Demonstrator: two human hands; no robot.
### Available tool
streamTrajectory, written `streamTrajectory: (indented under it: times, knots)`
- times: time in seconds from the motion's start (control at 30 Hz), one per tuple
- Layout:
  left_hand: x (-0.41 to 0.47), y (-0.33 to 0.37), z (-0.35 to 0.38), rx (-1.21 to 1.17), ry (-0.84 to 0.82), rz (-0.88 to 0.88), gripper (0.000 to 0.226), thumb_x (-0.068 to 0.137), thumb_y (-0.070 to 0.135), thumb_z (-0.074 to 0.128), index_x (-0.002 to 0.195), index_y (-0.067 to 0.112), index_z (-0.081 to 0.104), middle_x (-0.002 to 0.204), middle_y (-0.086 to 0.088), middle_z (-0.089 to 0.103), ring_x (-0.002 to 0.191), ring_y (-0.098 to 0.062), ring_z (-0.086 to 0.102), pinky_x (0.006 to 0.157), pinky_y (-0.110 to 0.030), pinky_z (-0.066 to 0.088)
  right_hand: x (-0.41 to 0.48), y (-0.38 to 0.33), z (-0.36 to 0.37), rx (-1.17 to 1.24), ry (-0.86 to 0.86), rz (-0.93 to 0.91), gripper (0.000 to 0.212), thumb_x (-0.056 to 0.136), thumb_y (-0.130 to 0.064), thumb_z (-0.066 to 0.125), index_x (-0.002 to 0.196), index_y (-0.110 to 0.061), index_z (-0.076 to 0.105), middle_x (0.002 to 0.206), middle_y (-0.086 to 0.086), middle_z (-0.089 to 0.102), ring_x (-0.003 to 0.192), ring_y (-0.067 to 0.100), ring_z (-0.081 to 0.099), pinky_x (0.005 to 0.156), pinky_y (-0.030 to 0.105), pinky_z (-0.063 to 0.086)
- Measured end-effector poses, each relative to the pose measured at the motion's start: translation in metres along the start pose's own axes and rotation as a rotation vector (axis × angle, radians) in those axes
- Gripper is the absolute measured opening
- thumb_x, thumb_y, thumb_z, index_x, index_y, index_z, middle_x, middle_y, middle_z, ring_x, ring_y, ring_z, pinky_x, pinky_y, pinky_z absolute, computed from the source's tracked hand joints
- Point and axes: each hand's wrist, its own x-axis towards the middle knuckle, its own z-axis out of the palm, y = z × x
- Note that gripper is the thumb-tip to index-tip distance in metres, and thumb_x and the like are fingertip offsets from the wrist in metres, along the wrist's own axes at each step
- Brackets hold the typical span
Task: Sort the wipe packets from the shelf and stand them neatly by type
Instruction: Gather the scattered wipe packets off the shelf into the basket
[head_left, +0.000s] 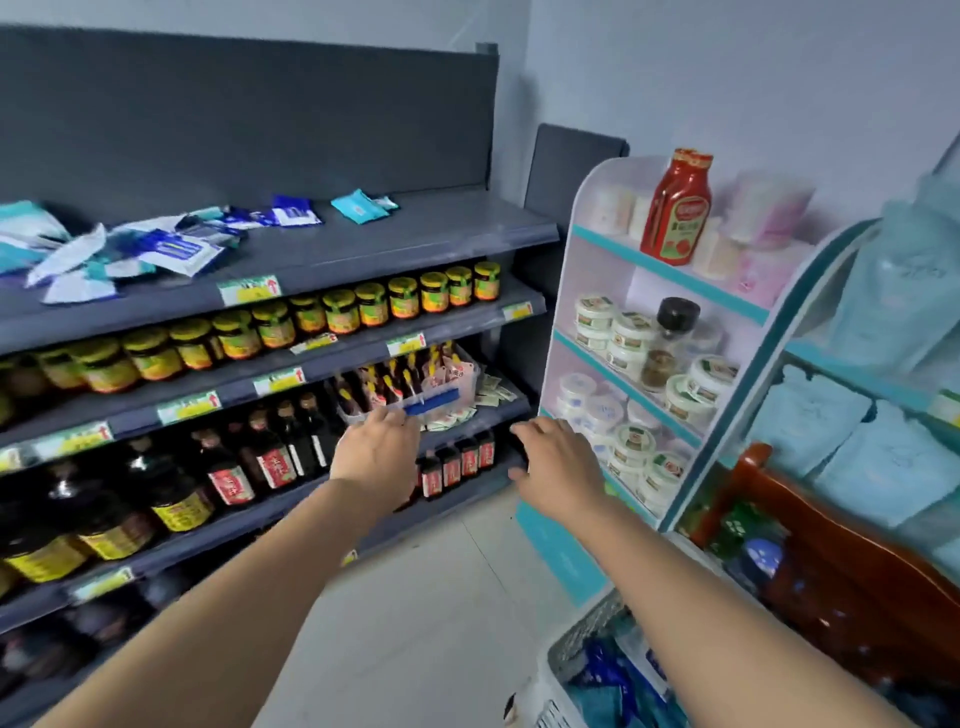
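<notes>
Grip, left hand (376, 452): holds nothing, fingers loosely extended, raised in front of the dark sauce bottles (270, 457).
Grip, right hand (558, 467): holds nothing, fingers relaxed and slightly bent, near the right end of the grey shelving.
Wipe packets (130, 252): lying flat in a loose mixed heap at the left of the top shelf (415, 234), well above both hands.
Teal packet (358, 205): lying apart, further right by the back panel.
Jars (337, 312): yellow-lidded row one shelf below the packets.
White rack (605, 260): right of the shelving, a red ketchup bottle (675, 208) on its top tier.
</notes>
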Motion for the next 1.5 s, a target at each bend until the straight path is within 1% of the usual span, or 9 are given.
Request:
streamTrajectory:
  times: [0.23,0.33,0.9,1.0,1.07,1.13,1.3,1.4,1.5]
  knots:
    - [0.053,-0.116,-0.029,0.057,0.151,-0.087,0.032,0.091,0.022,0.052,0.123,0.019,0.049,0.126,0.000,0.051,0.122,-0.021,0.043,0.094,-0.033,0.039,0.119,-0.078,-0.019,0.015,0.091,-0.104,0.037,0.088,-0.033,0.061,0.122,-0.023,0.053,0.129,0.000,0.051,0.119,0.023,0.045,0.095,0.037,0.042]
    - [0.075,-0.161,-0.040,0.066,0.171,-0.118,0.032,0.089,0.019,0.053,0.121,0.018,0.050,0.124,0.000,0.052,0.121,-0.021,0.044,0.092,-0.035,0.042,0.166,-0.109,-0.025,0.005,0.116,-0.129,0.049,0.090,-0.035,0.059,0.134,-0.021,0.046,0.132,0.001,0.049,0.123,0.023,0.043,0.098,0.037,0.041]
    - [0.229,-0.323,-0.039,0.150,0.096,-0.370,0.031,0.093,0.024,0.046,0.123,0.017,0.048,0.127,-0.003,0.052,0.119,-0.024,0.045,0.092,-0.037,0.041,0.396,-0.172,-0.022,0.011,0.126,-0.241,0.051,0.092,-0.038,0.057,0.139,-0.022,0.042,0.138,0.002,0.047,0.126,0.023,0.042,0.102,0.037,0.041]
    - [0.258,-0.347,-0.028,0.137,0.007,-0.539,0.043,0.094,0.037,0.045,0.131,0.016,0.043,0.135,-0.008,0.048,0.124,-0.028,0.043,0.096,-0.041,0.041,0.438,-0.172,-0.015,0.011,0.106,-0.267,0.052,0.093,-0.038,0.057,0.140,-0.022,0.041,0.140,0.003,0.046,0.127,0.023,0.042,0.102,0.036,0.040]
    - [0.280,-0.362,-0.019,0.072,-0.078,-0.717,0.068,0.090,0.057,0.046,0.140,0.013,0.034,0.146,-0.012,0.038,0.131,-0.034,0.035,0.100,-0.047,0.039,0.468,-0.171,-0.010,0.013,0.095,-0.280,0.053,0.093,-0.039,0.057,0.140,-0.022,0.041,0.140,0.003,0.046,0.127,0.023,0.042,0.102,0.036,0.041]
    - [0.297,-0.373,-0.010,-0.020,-0.139,-0.849,0.083,0.086,0.064,0.050,0.144,0.010,0.027,0.147,-0.014,0.034,0.132,-0.036,0.034,0.097,-0.049,0.042,0.496,-0.169,-0.006,0.014,0.087,-0.292,0.053,0.092,-0.040,0.057,0.139,-0.022,0.041,0.140,0.003,0.046,0.127,0.022,0.043,0.101,0.035,0.042]
    - [0.331,-0.379,-0.014,0.040,0.026,-0.792,0.034,0.091,0.017,0.048,0.124,0.012,0.050,0.122,-0.010,0.059,0.111,-0.031,0.058,0.077,-0.036,0.047,0.548,-0.164,0.007,0.024,0.051,-0.297,0.053,0.093,-0.041,0.057,0.139,-0.024,0.041,0.140,0.002,0.046,0.127,0.022,0.043,0.098,0.035,0.044]
    - [0.359,-0.372,-0.036,0.061,0.170,-0.682,0.028,0.088,0.009,0.046,0.115,0.017,0.051,0.110,-0.006,0.065,0.098,-0.030,0.063,0.064,-0.032,0.041,0.572,-0.163,0.016,0.030,0.027,-0.273,0.052,0.092,-0.042,0.058,0.138,-0.024,0.043,0.138,0.002,0.048,0.126,0.022,0.045,0.097,0.035,0.044]
    - [0.393,-0.370,-0.045,0.016,0.313,-0.527,0.037,0.085,0.006,0.048,0.119,0.020,0.050,0.107,-0.003,0.064,0.096,-0.029,0.060,0.060,-0.033,0.038,0.596,-0.163,0.025,0.028,0.016,-0.252,0.052,0.091,-0.042,0.058,0.137,-0.023,0.044,0.137,0.002,0.049,0.125,0.023,0.045,0.099,0.036,0.041]
